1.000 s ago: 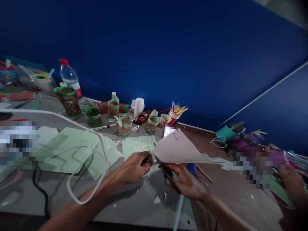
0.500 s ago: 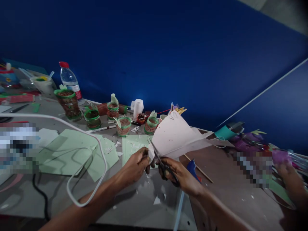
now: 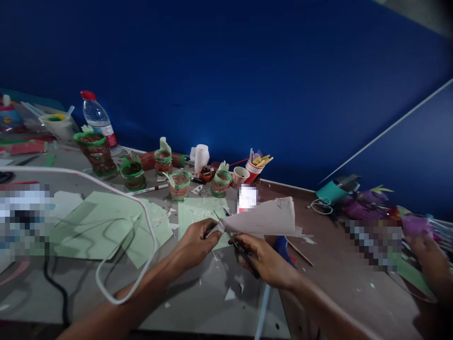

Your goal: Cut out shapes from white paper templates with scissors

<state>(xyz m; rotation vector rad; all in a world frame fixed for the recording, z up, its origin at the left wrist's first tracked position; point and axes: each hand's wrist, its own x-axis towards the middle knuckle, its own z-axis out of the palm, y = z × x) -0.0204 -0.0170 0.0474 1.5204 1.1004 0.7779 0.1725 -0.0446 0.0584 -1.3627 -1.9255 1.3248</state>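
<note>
My left hand (image 3: 196, 243) is closed on the narrow left end of a sheet of white paper (image 3: 267, 218), which stretches to the right, its far side bent over. My right hand (image 3: 264, 262) grips a pair of dark scissors (image 3: 243, 257); its fingers are around the handles. The blades point up and left and lie against the paper just beside my left fingertips. Whether the blades are fully closed is hard to make out. Beneath the hands, small white paper scraps (image 3: 230, 293) are scattered on the grey table (image 3: 198, 311).
Behind my hands stand several brown-and-green cups (image 3: 180, 185) and a plastic bottle (image 3: 97, 118). Green paper sheets (image 3: 85, 226) lie left, under a white cable (image 3: 154, 226). A teal cup (image 3: 332, 190) lies at the right. Another person's hand (image 3: 424, 250) is at the far right.
The white paper has swung lower and folded over, uncovering a red cup of sticks and a bright screen-like patch behind it. Both hands stay nearly in place.
</note>
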